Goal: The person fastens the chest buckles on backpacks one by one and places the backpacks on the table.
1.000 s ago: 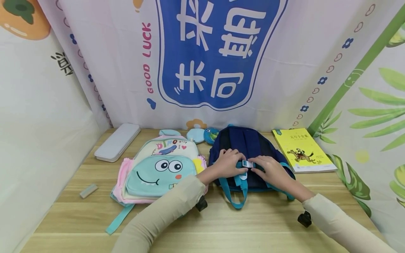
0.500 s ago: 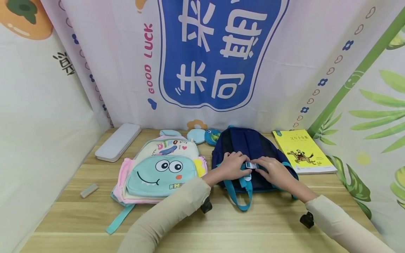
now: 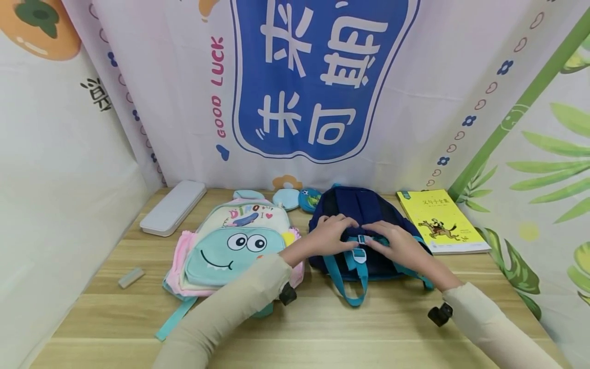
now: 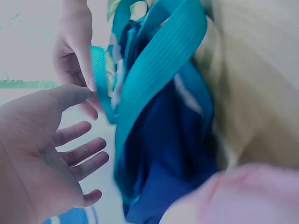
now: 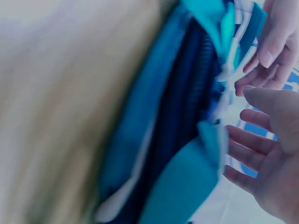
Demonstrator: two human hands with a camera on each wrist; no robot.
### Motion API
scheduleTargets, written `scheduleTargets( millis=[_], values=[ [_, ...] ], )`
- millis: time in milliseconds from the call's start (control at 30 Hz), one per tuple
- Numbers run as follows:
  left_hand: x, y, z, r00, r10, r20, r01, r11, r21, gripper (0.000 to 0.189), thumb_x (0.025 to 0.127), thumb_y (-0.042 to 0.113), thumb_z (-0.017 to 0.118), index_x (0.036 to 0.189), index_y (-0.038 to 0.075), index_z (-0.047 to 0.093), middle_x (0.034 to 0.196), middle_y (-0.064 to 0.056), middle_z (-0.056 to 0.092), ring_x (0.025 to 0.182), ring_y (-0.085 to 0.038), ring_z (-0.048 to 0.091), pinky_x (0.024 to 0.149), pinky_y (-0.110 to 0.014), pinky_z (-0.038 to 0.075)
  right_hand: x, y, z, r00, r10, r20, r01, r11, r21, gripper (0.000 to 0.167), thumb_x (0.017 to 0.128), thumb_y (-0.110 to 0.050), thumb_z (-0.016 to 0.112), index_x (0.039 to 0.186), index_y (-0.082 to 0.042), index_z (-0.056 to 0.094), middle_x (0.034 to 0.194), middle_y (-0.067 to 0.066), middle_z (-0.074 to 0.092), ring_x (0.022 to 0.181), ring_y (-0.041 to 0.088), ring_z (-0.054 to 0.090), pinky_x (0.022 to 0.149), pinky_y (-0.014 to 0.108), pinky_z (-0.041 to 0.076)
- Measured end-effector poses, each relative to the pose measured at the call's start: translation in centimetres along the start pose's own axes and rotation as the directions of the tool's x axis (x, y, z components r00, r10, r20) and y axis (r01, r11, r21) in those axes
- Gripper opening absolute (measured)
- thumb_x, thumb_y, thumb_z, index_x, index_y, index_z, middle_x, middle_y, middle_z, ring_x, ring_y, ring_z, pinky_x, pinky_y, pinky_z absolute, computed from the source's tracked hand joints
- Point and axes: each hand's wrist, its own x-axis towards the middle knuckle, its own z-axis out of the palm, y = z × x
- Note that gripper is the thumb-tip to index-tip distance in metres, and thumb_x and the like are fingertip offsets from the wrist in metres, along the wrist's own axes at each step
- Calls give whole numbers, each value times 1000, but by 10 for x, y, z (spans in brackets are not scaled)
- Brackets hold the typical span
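Your left hand (image 3: 328, 234) lies flat on the navy backpack (image 3: 369, 205), fingers loosely spread and reaching toward the middle of the bag; the left wrist view shows the palm open with fingers relaxed, holding nothing. Your right hand (image 3: 396, 246) rests on the same bag from the other side, its fingers stretched out and meeting the left hand's fingertips just above the small buckle (image 3: 361, 240) on the teal chest strap (image 3: 343, 271). In the right wrist view the fingers are straight and parted, not curled round the strap. The buckle sits just below and between both hands, touching or nearly touching your fingertips; you cannot tell which from these views. The backpack lies straps up on the wooden table (image 3: 322, 328), near the back wall, directly under both hands. Just beside it on your left lies a dinosaur backpack (image 3: 230, 246), and on your right a yellow book (image 3: 438, 220). A grey pencil case (image 3: 172, 207) lies further left, well apart from the hands.
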Motion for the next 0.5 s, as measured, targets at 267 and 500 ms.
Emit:
scheduleTargets(
  millis=[267,500],
  values=[
    [-27,-17,-37,995,2,-104,-2,1000,4,49,100,34,65,143,13,55,144,-10,56,136,-30,50,114,-59,30,25,-23,-5,998,3,-70,1,998,65,43,100,-26,67,139,-9,62,139,16,62,126,36,61,98,55,53],
    [-58,-42,-61,985,-71,-154,82,995,63,57,98,38,68,147,15,51,150,-10,53,142,-32,46,119,-66,23,48,-53,-1,994,3,-110,12,991,133,50,99,-29,68,144,-11,57,149,15,54,139,36,50,112,58,42]
  ],
)
